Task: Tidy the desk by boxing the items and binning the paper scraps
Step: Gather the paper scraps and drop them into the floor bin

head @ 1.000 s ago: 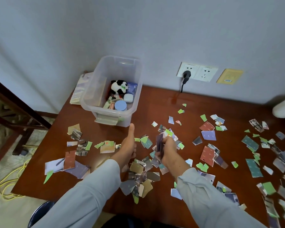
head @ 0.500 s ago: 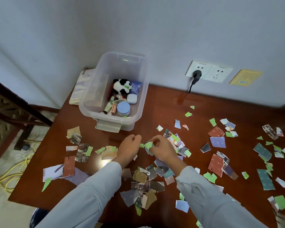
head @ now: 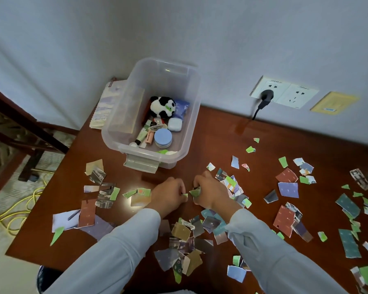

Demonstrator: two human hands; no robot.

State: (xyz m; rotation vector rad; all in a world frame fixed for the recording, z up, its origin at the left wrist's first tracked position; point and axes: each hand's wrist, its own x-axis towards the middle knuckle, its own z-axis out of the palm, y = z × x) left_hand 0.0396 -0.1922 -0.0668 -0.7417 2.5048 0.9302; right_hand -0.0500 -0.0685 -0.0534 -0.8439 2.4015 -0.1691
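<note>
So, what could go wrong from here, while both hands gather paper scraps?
The right hand grips a crumpled bunch of paper scraps; adding the small green scrap pinched by the left hand may let pieces slip out. The green pointed scrap lies near the front corner of the brown wooden desk; the left grey sleeve could brush it to the floor.

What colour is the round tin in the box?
Light blue. The tin shows best in the head view, lying in the box.

A clear, lidless box [head: 123, 124] stands upright, holding a panda toy [head: 163, 107], a round blue tin [head: 163, 137], a white case [head: 174, 124] and tubes [head: 143, 135]. Torn coloured scraps [head: 288, 189] lie flat, strewn in front and right of the box.
</note>
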